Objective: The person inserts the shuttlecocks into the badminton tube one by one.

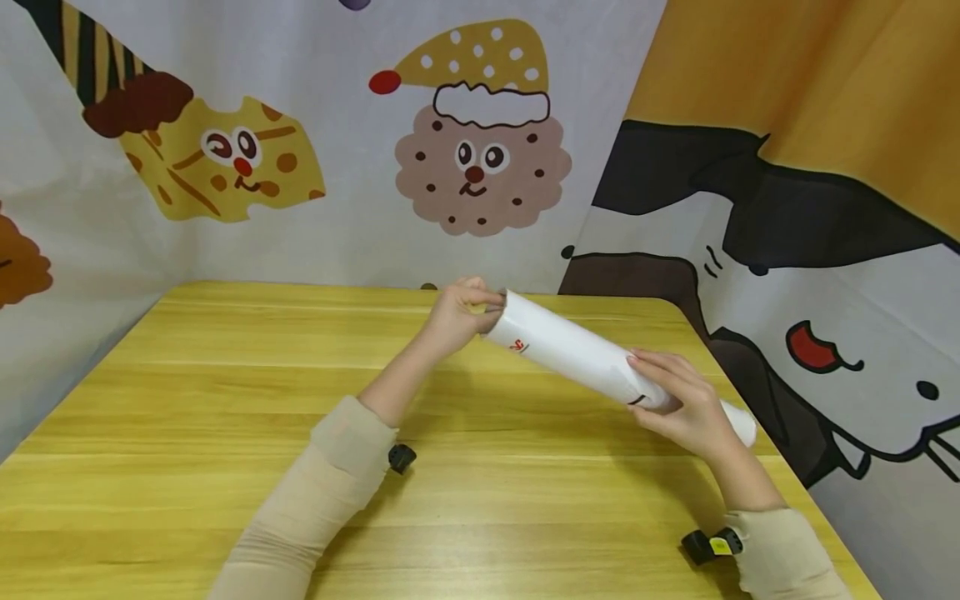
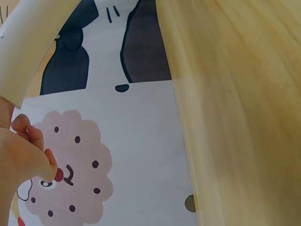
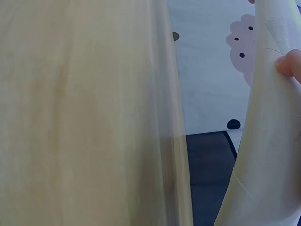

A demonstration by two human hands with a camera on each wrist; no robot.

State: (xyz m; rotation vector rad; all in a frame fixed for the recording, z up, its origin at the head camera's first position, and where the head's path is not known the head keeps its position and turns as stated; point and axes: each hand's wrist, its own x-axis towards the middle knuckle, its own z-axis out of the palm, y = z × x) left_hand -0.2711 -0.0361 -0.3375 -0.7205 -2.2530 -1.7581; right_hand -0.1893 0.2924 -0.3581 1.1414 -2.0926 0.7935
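A long white tube (image 1: 562, 346) with small red lettering near its far-left end is held tilted above the table, its left end higher. My right hand (image 1: 686, 404) grips it near its lower right end, thumb on the near side and fingers over the top. In the right wrist view a digit presses the creased tube (image 3: 270, 136). My left hand (image 1: 457, 317) is at the upper end, with fingers reaching into the opening; their tips are hidden inside. Beside the tube's rim (image 2: 23, 61) in the left wrist view, other fingers (image 2: 28, 132) of that hand are bent.
Beneath both arms lies a wooden table (image 1: 187, 467); its far edge meets a printed cloth (image 1: 337, 250) with cartoon figures. A black wrist camera (image 1: 402, 457) sits at the left cuff, another black camera (image 1: 708, 547) at the right one.
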